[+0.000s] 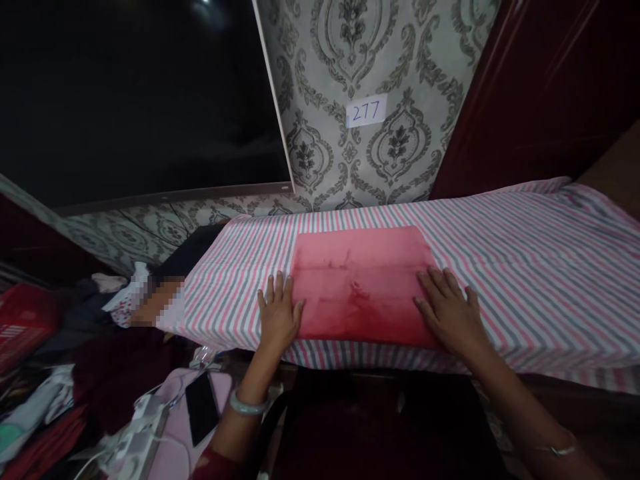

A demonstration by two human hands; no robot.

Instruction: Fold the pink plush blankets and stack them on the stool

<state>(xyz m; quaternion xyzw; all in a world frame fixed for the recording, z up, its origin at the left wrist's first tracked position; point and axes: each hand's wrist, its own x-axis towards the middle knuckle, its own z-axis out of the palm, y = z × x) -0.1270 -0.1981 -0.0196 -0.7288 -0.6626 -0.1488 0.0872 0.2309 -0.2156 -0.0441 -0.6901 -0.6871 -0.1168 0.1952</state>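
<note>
A flat pink-red rectangular sheet (pixel 361 283) lies on the striped cloth (pixel 240 267), with faint crease lines across it and darker red marks near its front edge. I cannot tell whether it is fabric or plastic. My left hand (pixel 279 313) rests flat at its left edge, mostly on the striped cloth, fingers spread and the thumb at the sheet's side. Along the opposite edge lies my right hand (pixel 453 310), palm down with fingers spread, its fingertips over the sheet's right side. Neither hand grips anything.
Behind the table hang a large dark screen (pixel 140 100) and a paper label (pixel 367 111) reading 277. At lower left, a phone (pixel 202 408) and a white power strip (pixel 143 433) lie on a pink surface (pixel 173 440). Clothes (pixel 115 373) are heaped beyond.
</note>
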